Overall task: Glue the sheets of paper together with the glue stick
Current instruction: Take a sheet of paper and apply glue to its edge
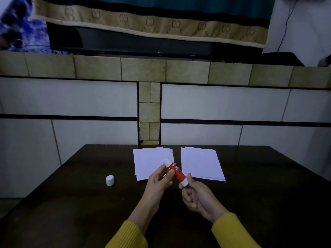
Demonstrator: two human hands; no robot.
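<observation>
A red glue stick (pixel 176 171) with white ends is held tilted above the dark table (pixel 71 203), between both hands. My left hand (pixel 159 181) pinches its upper red part. My right hand (pixel 197 196) pinches the white base at its lower end. The stick's top is uncapped. Its white cap (pixel 110 180) stands on the table to the left. Two small stacks of white paper lie side by side behind the hands: the left stack (pixel 150 161) partly hidden by the stick, the right stack (pixel 201 163) in full view.
A tiled wall (pixel 71 101) rises right behind the table's far edge. A tiled ledge above it carries a dark flat screen (pixel 143 43) under a patterned cloth. Yellow sleeves cover both forearms.
</observation>
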